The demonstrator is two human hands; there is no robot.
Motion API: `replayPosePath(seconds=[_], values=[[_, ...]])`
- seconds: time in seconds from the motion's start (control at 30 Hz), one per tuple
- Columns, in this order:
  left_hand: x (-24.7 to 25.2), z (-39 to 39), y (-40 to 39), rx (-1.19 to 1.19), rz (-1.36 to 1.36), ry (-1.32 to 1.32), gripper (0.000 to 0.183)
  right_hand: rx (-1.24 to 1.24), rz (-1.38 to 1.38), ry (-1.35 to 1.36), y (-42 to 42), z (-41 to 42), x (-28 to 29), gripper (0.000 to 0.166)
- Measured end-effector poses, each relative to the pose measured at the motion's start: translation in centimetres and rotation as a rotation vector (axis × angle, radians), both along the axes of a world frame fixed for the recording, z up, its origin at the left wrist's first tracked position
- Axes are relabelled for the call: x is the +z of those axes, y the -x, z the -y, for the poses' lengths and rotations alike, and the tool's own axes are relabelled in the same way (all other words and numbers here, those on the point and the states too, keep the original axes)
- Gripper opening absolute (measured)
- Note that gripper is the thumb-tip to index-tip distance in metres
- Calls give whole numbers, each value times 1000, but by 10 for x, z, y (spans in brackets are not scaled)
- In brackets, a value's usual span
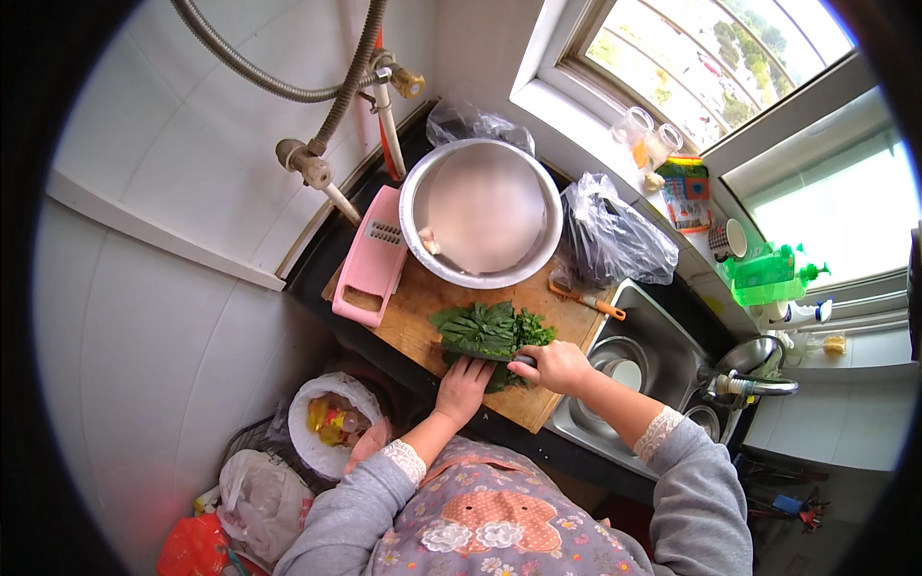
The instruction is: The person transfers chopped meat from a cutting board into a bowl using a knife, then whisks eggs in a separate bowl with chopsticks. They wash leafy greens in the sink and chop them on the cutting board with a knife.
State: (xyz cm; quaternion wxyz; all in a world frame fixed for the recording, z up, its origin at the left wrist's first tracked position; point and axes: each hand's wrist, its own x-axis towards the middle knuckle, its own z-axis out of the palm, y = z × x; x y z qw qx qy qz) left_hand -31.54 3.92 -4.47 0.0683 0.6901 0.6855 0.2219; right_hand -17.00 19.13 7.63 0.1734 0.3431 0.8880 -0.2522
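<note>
My right hand (555, 366) grips the dark handle of a kitchen knife (490, 353), whose blade lies across a pile of green leaves. Fingers of my left hand (464, 389) rest on the leaves close to the blade, on the side nearest me. Whole leafy greens (475, 327) lie left of the blade's far side, with finely cut pieces (533, 330) to their right. All of this is on a wooden cutting board (410, 338). Part of the leaves is hidden under my hands.
Around the board are a large metal basin (553, 223), a pink grater (371, 266), an orange-handled peeler (594, 302) and a plastic bag (619, 230). A steel sink (670, 335) holding bowls is at right. A lined waste bin (306, 439) stands below left.
</note>
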Motion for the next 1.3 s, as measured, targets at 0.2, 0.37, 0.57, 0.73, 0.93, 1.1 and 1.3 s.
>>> replayPosePath(seconds=[0.2, 0.37, 0.57, 0.73, 0.93, 1.1, 1.3], values=[[-2, -2, -5, 21, 22, -21, 32, 20, -57, 24, -15, -4, -40, 53], [5, -4, 1, 5, 60, -34, 33, 13, -61, 110, -15, -14, -48, 53], [16, 0, 1, 26, 26, -128, 35, -50, -31, 150, -3, -10, 0, 56], [12, 7, -2, 17, 46, -108, 35, -37, -43, 88, -4, 4, 26, 54], [4, 5, -4, 22, 1, -128, 34, -65, -53, 37, -5, 8, 31, 53], [10, 3, -5, 49, 16, -81, 31, -42, 19, -5, -3, 9, 28, 54], [-4, 4, 0, 5, 58, -88, 32, 9, 37, -82, -12, 12, -2, 54]])
